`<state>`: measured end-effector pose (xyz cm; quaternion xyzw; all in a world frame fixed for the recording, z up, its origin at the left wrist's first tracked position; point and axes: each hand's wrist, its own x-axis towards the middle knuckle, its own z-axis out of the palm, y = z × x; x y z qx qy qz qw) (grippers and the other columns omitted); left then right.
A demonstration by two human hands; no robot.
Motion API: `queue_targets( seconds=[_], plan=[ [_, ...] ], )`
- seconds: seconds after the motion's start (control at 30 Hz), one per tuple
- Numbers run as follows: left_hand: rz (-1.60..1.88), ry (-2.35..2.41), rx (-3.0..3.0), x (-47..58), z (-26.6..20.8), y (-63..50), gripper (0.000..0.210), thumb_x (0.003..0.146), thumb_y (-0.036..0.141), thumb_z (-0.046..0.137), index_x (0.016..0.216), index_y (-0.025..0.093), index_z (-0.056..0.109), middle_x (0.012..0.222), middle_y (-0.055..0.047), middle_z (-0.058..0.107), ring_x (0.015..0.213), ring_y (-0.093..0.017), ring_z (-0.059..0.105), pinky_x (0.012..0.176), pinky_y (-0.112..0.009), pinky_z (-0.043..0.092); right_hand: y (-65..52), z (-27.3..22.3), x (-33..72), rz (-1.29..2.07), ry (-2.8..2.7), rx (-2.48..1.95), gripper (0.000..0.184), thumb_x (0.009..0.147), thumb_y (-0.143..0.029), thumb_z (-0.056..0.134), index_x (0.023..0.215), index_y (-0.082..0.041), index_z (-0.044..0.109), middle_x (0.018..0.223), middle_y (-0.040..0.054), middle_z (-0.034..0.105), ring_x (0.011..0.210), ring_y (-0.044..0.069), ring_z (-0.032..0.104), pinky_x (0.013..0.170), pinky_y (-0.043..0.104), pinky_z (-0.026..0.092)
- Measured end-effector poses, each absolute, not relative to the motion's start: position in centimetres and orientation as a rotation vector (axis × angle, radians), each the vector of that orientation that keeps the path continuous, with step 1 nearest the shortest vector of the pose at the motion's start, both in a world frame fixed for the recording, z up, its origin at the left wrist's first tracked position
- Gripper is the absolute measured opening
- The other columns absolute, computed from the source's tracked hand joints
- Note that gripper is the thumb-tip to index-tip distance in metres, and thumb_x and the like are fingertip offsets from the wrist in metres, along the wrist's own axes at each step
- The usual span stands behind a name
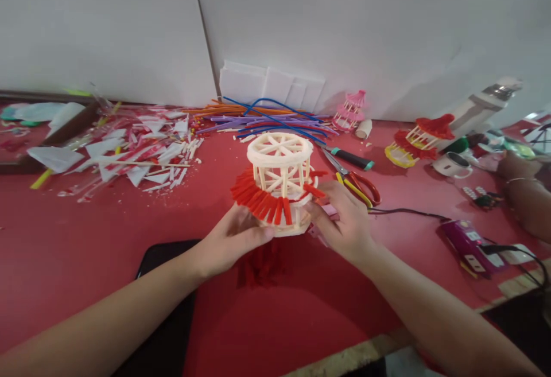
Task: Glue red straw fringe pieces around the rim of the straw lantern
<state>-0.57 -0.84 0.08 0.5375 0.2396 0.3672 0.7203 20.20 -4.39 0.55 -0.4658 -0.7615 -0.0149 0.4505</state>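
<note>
Between my two hands is a small round pagoda model point(280, 159) built of cream sticks and spoked rings. Short red strips point(263, 200) fan out around its middle ring like eaves, dense on the left and front, sparser on the right. My left hand point(241, 233) grips the lower left of the base, thumb along the front. My right hand point(342, 222) closes on the right side by the lower ring; part of its fingers is hidden behind the model. A loose pile of red strips point(258, 265) lies on the table below it.
Scissors point(353, 179) and a green-black handled tool point(350, 158) lie behind my right hand. Colored pipe cleaners point(262, 120) and scraps point(142, 147) lie farther back. Finished models point(422, 139), a mug point(451, 164), a purple power strip point(469, 245) and another person's arm point(525, 193) are right.
</note>
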Motion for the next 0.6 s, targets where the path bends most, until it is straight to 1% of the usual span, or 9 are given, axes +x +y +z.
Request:
queue_targets(
  seconds=[0.1,0.2,0.27,0.33,0.37,0.43,0.5,0.53,0.6],
  plan=[
    [0.859,0.564,1.391,-0.4,0.6,-0.8,0.045,0.072,0.033,0.078,0.114,0.022,0.069,0.113,-0.011,0.074,0.111,-0.032,0.066,0.097,-0.043,0.053,-4.3,0.5,20.3,-0.052,-1.924,-1.126,0.009,0.09,-0.023,0.055,0.096,-0.019,0.06,0.087,0.0048,0.068,0.082,0.016,0.064,0.073,0.03,0.054],
    [0.952,0.668,1.513,0.0,1.0,-0.5,0.064,0.065,0.031,0.083,0.124,0.022,0.061,0.115,-0.01,0.073,0.117,-0.033,0.062,0.102,-0.045,0.049,-4.3,0.3,20.2,-0.064,-1.985,-1.086,0.011,0.091,-0.022,0.053,0.099,-0.02,0.061,0.094,0.0057,0.069,0.09,0.015,0.065,0.079,0.028,0.054],
    [1.003,0.703,1.532,0.0,0.9,-0.2,0.068,0.064,0.032,0.084,0.126,0.022,0.059,0.114,-0.01,0.073,0.116,-0.032,0.063,0.102,-0.044,0.049,-4.2,0.1,20.4,-0.079,-2.023,-1.089,0.015,0.092,-0.021,0.052,0.104,-0.02,0.06,0.1,0.0056,0.069,0.094,0.013,0.065,0.082,0.026,0.053],
    [1.055,0.73,1.506,-0.1,0.7,0.3,0.065,0.065,0.033,0.084,0.124,0.021,0.06,0.114,-0.01,0.073,0.112,-0.031,0.065,0.1,-0.043,0.051,-4.0,-0.1,20.9,-0.117,-2.026,-1.153,0.018,0.093,-0.02,0.051,0.108,-0.018,0.06,0.101,0.0061,0.069,0.094,0.013,0.065,0.083,0.026,0.052],
    [1.081,0.752,1.476,-0.2,0.5,0.5,0.062,0.066,0.034,0.083,0.122,0.021,0.061,0.114,-0.01,0.072,0.11,-0.031,0.066,0.098,-0.042,0.052,-3.9,-0.1,21.2,-0.145,-2.011,-1.206,0.016,0.093,-0.02,0.051,0.105,-0.017,0.061,0.097,0.0062,0.07,0.09,0.014,0.065,0.08,0.026,0.052],
    [1.137,0.793,1.392,-0.4,0.1,1.0,0.054,0.068,0.035,0.081,0.117,0.021,0.063,0.114,-0.01,0.072,0.108,-0.03,0.067,0.096,-0.041,0.054,-3.6,-0.1,22.2,-0.201,-1.98,-1.326,0.014,0.093,-0.023,0.052,0.087,-0.016,0.063,0.077,0.0045,0.067,0.075,0.014,0.062,0.07,0.027,0.049],
    [1.188,0.79,1.305,-0.6,-0.3,1.4,0.045,0.07,0.035,0.08,0.11,0.02,0.065,0.113,-0.01,0.072,0.111,-0.03,0.065,0.099,-0.041,0.052,-3.3,0.0,23.4,-0.23,-2.009,-1.414,0.03,0.091,-0.029,0.056,0.064,-0.018,0.056,0.058,0.0008,0.057,0.061,0.014,0.055,0.061,0.027,0.045],
    [1.198,0.776,1.265,-0.7,-0.5,1.6,0.042,0.069,0.034,0.081,0.106,0.02,0.065,0.113,-0.009,0.072,0.114,-0.03,0.063,0.101,-0.042,0.05,-3.1,0.1,23.9,-0.224,-2.054,-1.44,0.03,0.091,-0.03,0.056,0.063,-0.018,0.055,0.06,0.0011,0.058,0.063,0.014,0.056,0.063,0.027,0.045],
    [1.19,0.747,1.205,-0.9,-0.9,1.9,0.041,0.068,0.031,0.082,0.105,0.021,0.065,0.113,-0.009,0.072,0.116,-0.03,0.062,0.103,-0.044,0.048,-2.9,0.2,25.0,-0.194,-2.176,-1.447,0.016,0.09,-0.025,0.055,0.076,-0.019,0.061,0.076,0.0029,0.065,0.077,0.016,0.06,0.072,0.029,0.047]
  ],
)
